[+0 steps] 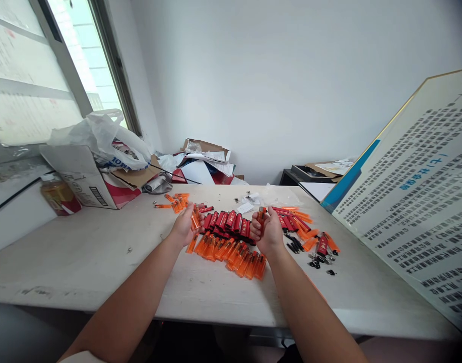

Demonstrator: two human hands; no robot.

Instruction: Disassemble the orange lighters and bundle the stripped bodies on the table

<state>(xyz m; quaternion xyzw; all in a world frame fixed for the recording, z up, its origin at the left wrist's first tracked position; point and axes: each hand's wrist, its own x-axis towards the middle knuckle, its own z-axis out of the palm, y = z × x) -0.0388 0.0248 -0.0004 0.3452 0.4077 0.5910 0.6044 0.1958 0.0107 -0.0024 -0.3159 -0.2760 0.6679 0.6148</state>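
Note:
My left hand (183,225) is closed around orange lighters (195,218); how many is hidden by the fingers. At the right end of the piles, my right hand (270,233) grips an orange lighter (261,216) upright, its top showing above the fingers. Between the hands lies a row of red lighter casings (231,220) with printed marks. In front of them, a row of orange lighter bodies (236,256) rests on the white table (215,297). To the right are mixed red and orange pieces (322,244), black parts (294,244) and small metal parts (329,258).
More orange lighter pieces (178,202) lie at the back left. A cardboard box (85,176) with a plastic bag (102,136) and a bottle (60,194) stand on the left. A large printed board (415,201) leans along the right. Behind the table are heaped papers (206,164).

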